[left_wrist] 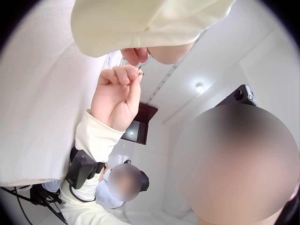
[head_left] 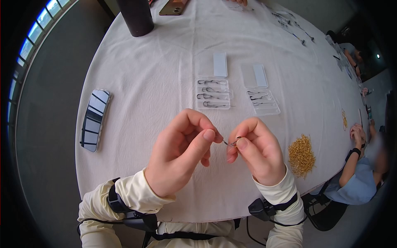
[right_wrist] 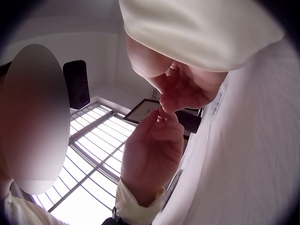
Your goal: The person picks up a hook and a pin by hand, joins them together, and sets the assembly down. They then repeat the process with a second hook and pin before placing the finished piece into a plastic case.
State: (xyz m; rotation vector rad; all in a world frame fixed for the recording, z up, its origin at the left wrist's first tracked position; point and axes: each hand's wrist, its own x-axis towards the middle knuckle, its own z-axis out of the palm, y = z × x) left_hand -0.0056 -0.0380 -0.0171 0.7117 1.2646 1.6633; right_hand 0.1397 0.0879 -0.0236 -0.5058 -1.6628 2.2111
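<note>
Over the white-clothed table, both hands meet near its front edge. My left hand pinches something very thin between thumb and forefinger; I cannot tell what. My right hand pinches a small dark hook between thumb and forefinger, its end reaching toward the left fingertips. In the left wrist view the right hand is curled with the hook at its fingertips, just under the left hand's fingers. The right wrist view shows the right hand above the left hand, fingertips touching.
Two clear plastic boxes with dark hooks lie open beyond the hands. A pile of gold hooks sits to the right. A phone lies at the left, a dark tumbler far back. Another person sits at right.
</note>
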